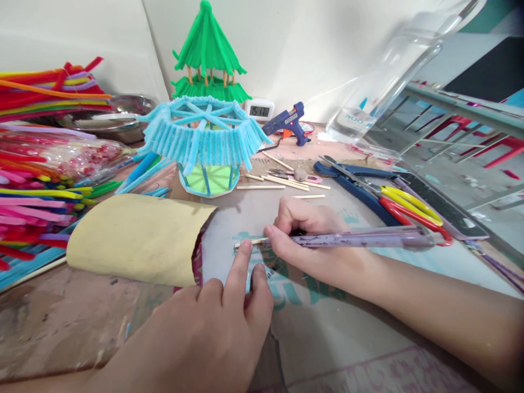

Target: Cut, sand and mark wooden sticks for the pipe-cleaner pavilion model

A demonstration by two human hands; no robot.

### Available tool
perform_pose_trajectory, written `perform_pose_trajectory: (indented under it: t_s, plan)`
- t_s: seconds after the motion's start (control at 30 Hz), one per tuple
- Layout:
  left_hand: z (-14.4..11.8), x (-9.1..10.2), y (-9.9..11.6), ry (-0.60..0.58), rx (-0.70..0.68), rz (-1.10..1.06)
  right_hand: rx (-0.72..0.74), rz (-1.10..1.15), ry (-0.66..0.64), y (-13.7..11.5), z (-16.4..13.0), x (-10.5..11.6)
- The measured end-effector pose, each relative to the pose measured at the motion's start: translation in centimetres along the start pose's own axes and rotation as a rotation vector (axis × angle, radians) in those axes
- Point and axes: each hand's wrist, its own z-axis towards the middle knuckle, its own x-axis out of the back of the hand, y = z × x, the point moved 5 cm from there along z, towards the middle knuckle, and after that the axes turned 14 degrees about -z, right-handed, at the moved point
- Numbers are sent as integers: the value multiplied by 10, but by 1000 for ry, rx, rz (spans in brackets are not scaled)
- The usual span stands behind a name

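Observation:
My right hand (305, 232) grips a translucent purple pen (368, 238) with its tip on a thin wooden stick (249, 243) that lies on the table. My left hand (221, 322) presses the stick down with the index fingertip, its other fingers curled. A curled yellow-brown sheet of paper (137, 237) lies just left of both hands. Behind them stands a light blue pipe-cleaner roof (202, 131) on a small frame with a green base.
Bundles of coloured pipe cleaners (36, 164) fill the left side. A green pipe-cleaner pavilion (207, 54), a digital clock (260, 110) and a blue glue gun (286, 123) stand at the back. Loose sticks (282, 183), blue pliers (360, 183) and red-yellow scissors (409, 207) lie right.

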Motion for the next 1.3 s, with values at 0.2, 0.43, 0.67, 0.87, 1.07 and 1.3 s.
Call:
perform_pose_trajectory:
  t_s: [0.2, 0.43, 0.67, 0.87, 1.07, 1.3]
  plan:
    - [-1, -1, -1, -25, 18, -22, -33, 38, -12, 3, 1, 1]
    - [1, 2, 0, -32, 13, -2, -26, -11, -57, 0, 2, 2]
    - [1, 1, 0, -58, 12, 7, -31, 6, -11, 1, 0, 2]
    - [0, 2, 0, -35, 5, 9, -11, -38, -34, -1, 1, 3]
    - [2, 2, -1, -45, 2, 21, -10, -50, -37, -1, 1, 3]
    - [1, 3, 0, -54, -7, 10, 3, -71, -57, -2, 2, 4]
